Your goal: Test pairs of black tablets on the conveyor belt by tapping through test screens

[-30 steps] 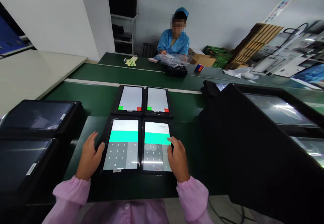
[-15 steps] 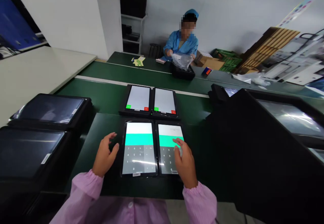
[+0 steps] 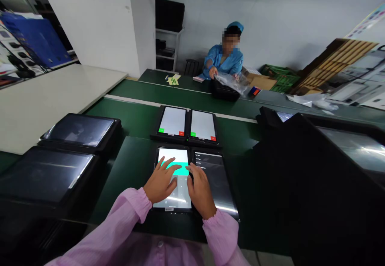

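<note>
Two tablets lie side by side on the green table in front of me. The left tablet (image 3: 179, 200) shows a calculator keypad with a bright green band. The right tablet (image 3: 215, 185) has a dark screen with a short list of white text lines. Over the left tablet's screen is my left hand (image 3: 162, 179), fingers spread and holding nothing. My right hand (image 3: 200, 187) hovers across the inner edges of both tablets, its fingers apart and nothing in them. Whether a fingertip touches glass I cannot tell. Both hands cover part of the keypad.
Behind stand two more tablets (image 3: 172, 120) with white screens and green and red corner buttons. Dark tablets in black trays (image 3: 80, 131) are stacked at left. A large black case (image 3: 288, 177) stands at right. Across the table, a person in blue (image 3: 224, 59) handles a plastic bag (image 3: 231, 82).
The right tablet's screen has switched from the calculator to a dark text list. My left hand has moved right over the left tablet, and my right hand has shifted left toward it.
</note>
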Tool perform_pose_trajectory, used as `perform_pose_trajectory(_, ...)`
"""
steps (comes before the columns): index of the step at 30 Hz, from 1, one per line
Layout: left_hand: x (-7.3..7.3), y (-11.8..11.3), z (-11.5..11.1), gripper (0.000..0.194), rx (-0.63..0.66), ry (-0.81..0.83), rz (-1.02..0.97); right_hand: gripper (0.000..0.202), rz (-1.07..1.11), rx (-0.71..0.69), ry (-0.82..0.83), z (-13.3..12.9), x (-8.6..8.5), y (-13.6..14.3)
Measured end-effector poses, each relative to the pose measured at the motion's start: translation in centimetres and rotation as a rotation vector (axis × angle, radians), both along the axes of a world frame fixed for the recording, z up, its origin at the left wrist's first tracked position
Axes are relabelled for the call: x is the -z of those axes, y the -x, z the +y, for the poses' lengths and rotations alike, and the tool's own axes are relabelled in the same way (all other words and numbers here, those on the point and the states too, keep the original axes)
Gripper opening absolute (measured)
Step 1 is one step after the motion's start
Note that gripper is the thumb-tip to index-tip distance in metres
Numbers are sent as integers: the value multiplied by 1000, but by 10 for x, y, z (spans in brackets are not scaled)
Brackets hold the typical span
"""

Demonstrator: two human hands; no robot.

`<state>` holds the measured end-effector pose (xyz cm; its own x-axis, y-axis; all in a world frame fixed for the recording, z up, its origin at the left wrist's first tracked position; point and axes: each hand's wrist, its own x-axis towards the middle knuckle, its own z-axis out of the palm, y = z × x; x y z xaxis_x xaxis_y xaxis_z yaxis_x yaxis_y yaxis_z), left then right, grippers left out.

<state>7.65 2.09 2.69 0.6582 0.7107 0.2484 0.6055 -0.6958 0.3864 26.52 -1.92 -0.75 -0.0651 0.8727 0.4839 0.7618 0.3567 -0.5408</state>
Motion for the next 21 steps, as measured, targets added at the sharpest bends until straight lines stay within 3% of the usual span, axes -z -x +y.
perform_pose_trajectory(7, 1, -1, 0, 45, 1, -1, -29, 32, -9, -3, 21, -6, 1, -6)
perform_pose_trajectory(15, -8, 28, -6, 41, -149, 16, -137, 31, 77, 63, 67, -15, -3, -14)
perform_pose_trajectory(21, 0, 8, -9, 50, -64, 33, -72, 31, 82, 41, 62, -12, 1, -7)
